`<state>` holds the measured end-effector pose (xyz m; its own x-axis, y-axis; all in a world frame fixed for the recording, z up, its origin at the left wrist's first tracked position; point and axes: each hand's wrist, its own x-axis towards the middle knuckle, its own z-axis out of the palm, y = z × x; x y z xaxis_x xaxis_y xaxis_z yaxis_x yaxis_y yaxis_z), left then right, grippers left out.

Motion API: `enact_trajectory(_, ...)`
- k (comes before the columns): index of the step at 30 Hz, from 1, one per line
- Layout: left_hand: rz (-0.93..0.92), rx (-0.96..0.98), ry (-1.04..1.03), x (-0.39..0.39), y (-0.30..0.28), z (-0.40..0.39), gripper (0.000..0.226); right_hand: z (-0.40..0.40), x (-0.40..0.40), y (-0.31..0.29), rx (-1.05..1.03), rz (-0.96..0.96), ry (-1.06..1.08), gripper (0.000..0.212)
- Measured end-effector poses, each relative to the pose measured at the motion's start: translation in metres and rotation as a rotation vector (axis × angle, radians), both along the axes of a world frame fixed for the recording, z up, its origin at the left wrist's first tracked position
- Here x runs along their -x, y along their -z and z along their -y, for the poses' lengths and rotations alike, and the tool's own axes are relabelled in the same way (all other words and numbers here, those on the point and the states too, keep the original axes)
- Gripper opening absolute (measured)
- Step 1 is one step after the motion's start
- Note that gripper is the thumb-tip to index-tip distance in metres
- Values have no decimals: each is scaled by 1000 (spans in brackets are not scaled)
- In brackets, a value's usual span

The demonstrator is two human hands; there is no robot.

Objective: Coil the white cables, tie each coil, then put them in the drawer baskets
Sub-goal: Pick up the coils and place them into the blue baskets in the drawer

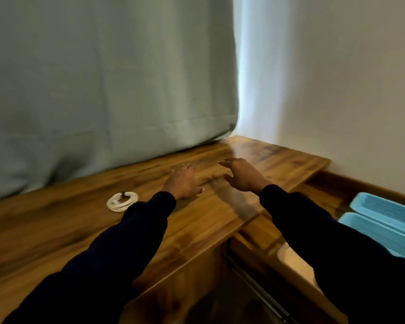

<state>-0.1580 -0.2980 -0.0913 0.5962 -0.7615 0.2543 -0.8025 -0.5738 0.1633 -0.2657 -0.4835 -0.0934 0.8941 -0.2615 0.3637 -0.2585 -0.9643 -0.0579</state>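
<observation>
White cable, one coil of it, lies tied with a dark band on the wooden desk top, just left of the left hand. That hand hovers flat, fingers straight, gripping nothing. Right of the coil and further off, the right hand reaches forward, fingers spread, also empty (likely between steps). Well right of the coil, the blue baskets sit in the open drawer, presumably awaiting it.

My single head view looks forward and down from behind both outstretched arms. It sits close above the left hand and right hand, facing the curtain beyond them.
</observation>
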Motion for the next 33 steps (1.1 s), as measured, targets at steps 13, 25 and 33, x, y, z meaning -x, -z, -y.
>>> enact_trajectory(13, -89, 89, -385, -58, 5, -181, 72, -155, -128, 16, -202, -119, -350, 42)
enact_trajectory(25, -148, 124, -471, -84, 17, -228, 70, -213, -169, 15, -580, -232, -128, 30)
enact_trajectory(33, -130, 124, -400, -85, 22, -204, 63, -191, -159, 12, -1026, -103, -140, 18)
